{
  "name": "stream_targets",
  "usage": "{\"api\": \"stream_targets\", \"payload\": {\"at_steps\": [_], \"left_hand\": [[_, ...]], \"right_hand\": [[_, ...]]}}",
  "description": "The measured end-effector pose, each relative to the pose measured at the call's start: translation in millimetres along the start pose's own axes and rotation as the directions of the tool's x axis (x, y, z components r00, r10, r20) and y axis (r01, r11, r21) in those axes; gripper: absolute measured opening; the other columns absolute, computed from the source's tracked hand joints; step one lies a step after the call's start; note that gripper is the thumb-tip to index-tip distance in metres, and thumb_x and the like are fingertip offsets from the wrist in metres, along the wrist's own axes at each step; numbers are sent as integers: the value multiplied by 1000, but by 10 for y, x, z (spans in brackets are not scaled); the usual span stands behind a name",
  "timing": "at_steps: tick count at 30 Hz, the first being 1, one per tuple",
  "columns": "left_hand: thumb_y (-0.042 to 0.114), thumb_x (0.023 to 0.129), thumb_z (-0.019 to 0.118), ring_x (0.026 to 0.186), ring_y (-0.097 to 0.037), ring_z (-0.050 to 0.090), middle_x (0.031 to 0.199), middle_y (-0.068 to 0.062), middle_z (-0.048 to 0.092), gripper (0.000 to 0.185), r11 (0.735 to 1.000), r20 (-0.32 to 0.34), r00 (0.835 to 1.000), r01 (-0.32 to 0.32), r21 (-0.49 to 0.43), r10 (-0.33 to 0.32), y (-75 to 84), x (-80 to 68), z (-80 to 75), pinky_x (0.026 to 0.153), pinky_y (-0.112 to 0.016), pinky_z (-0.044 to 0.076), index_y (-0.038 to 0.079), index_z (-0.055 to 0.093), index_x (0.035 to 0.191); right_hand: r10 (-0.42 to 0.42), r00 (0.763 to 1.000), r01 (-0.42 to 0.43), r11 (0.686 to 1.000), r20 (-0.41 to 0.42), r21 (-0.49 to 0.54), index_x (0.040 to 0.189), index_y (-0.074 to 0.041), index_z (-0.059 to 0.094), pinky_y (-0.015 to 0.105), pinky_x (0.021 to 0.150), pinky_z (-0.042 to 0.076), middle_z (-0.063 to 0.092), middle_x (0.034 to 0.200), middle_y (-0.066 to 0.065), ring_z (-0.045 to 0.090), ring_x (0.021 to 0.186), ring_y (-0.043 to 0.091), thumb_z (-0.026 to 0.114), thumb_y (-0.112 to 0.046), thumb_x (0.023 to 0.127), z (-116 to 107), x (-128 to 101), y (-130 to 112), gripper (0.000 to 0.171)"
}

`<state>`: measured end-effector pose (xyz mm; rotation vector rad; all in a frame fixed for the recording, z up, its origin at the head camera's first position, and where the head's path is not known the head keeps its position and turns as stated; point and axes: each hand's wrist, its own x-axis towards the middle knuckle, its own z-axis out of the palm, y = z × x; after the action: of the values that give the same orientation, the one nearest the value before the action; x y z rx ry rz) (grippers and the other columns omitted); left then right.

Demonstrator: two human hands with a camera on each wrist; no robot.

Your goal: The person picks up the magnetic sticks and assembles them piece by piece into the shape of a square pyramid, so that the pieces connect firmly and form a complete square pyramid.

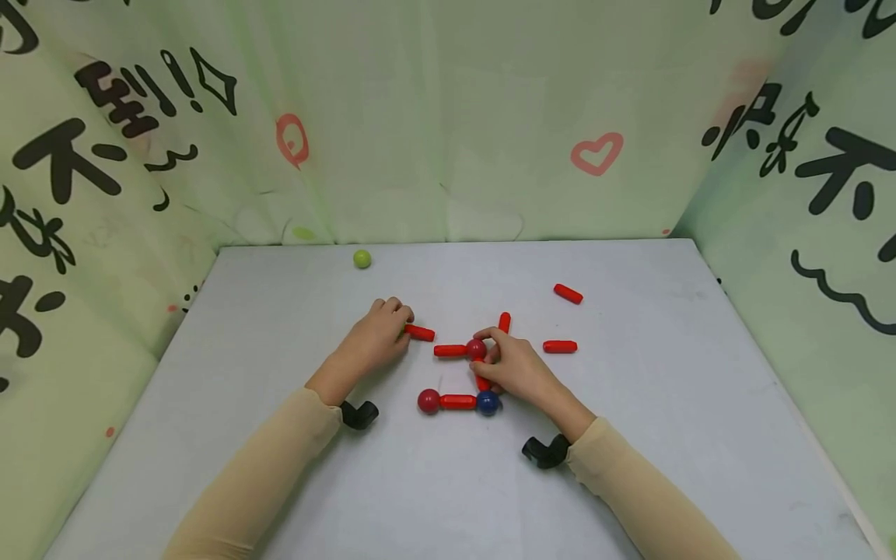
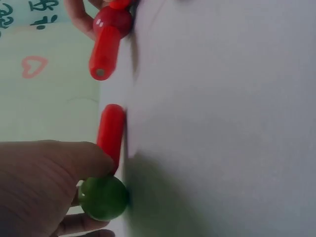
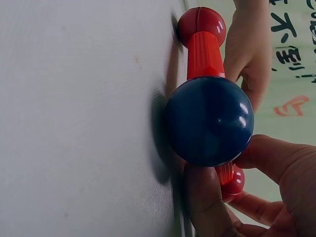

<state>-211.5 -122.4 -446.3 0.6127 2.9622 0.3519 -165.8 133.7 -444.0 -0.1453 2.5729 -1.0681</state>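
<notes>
My left hand (image 1: 378, 334) pinches a red rod (image 2: 111, 131) with a green ball (image 2: 104, 198) at its near end. The rod's free end points toward another red rod (image 1: 450, 351), which sticks out left from a red ball (image 1: 477, 349). My right hand (image 1: 519, 364) grips the joined piece near that ball, thumb and fingers around the red rod (image 1: 482, 383) leading to a blue ball (image 3: 210, 121). From the blue ball a further red rod (image 1: 458, 402) runs left to a second red ball (image 1: 429, 401).
A loose red rod (image 1: 505, 322) lies just beyond my right fingers. Two more, a far rod (image 1: 568, 294) and a nearer rod (image 1: 560, 347), lie to the right on the white table (image 1: 630, 482). A light green ball (image 1: 362, 258) sits near the back edge, before the printed curtain (image 1: 448, 155).
</notes>
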Motion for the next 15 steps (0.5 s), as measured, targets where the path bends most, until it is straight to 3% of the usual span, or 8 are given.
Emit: {"api": "stream_targets", "payload": {"at_steps": [3, 9, 15], "left_hand": [[15, 102, 62, 103, -30, 53, 111, -14, 59, 18, 999, -20, 999, -24, 42, 25, 12, 15, 31, 85, -40, 55, 5, 62, 117], [17, 105, 57, 93, -30, 55, 109, -17, 57, 24, 998, -3, 999, 42, 56, -42, 0, 35, 107, 80, -41, 56, 5, 58, 126], [15, 102, 59, 81, -27, 58, 104, -15, 59, 26, 993, -10, 994, 108, -45, -108, 2, 12, 127, 75, -38, 55, 4, 56, 126]], "right_hand": [[1, 1000, -1, 1000, 2, -3, 141, -13, 56, 26, 61, 53, 65, 89, 6, 60, 59, 18, 77, -23, 94, -4, -1, -5, 52], [2, 1000, -2, 1000, 8, -11, 141, -13, 56, 26, 61, 52, 65, 88, 6, 60, 59, 17, 76, -23, 94, -11, -10, -18, 52], [2, 1000, -2, 1000, 12, -9, 141, -13, 55, 27, 61, 52, 65, 89, 6, 60, 60, 17, 76, -24, 95, -8, -12, -18, 51]]}}
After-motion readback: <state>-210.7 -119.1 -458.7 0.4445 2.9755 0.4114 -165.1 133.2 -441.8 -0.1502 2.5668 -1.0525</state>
